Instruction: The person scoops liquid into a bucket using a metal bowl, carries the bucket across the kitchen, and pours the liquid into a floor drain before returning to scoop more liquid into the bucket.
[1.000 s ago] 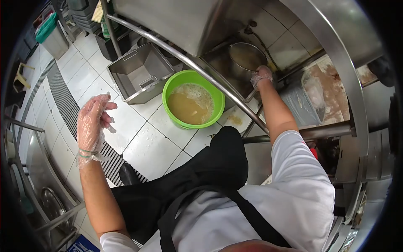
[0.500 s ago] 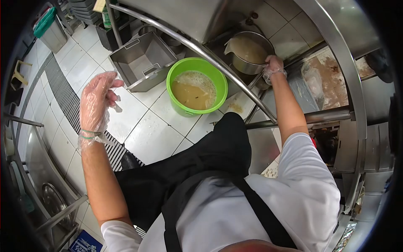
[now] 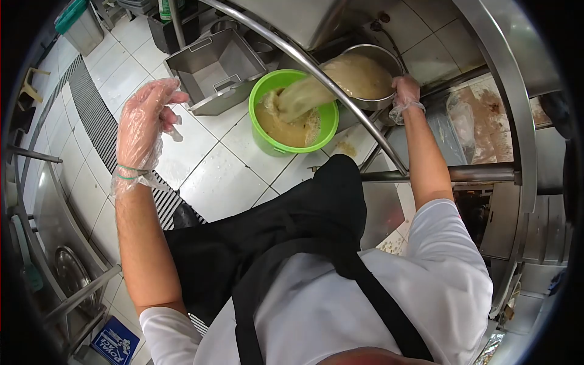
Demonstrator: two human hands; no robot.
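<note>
My right hand (image 3: 406, 94), in a clear plastic glove, grips the near right edge of a round metal pot (image 3: 372, 103). The pot tips to the left, and murky tan liquid (image 3: 310, 91) streams from its lip under a steel rail. It falls into a bright green bucket (image 3: 260, 135) on the floor, which holds cloudy, foamy liquid. My left hand (image 3: 146, 125), gloved with a green band at the wrist, hangs in the air left of the bucket. Its fingers are loosely bent and apart, holding nothing.
A steel rail (image 3: 286, 48) crosses between me and the pot. A rectangular metal pan (image 3: 213, 67) stands on the tiles behind the bucket. A slotted floor drain (image 3: 91, 115) runs along the left. Metal shelving (image 3: 85, 298) is at lower left, near a blue box (image 3: 115, 340).
The pot has tilted further left, and its liquid now pours into the green bucket in a thick stream. My left hand stays raised in nearly the same place.
</note>
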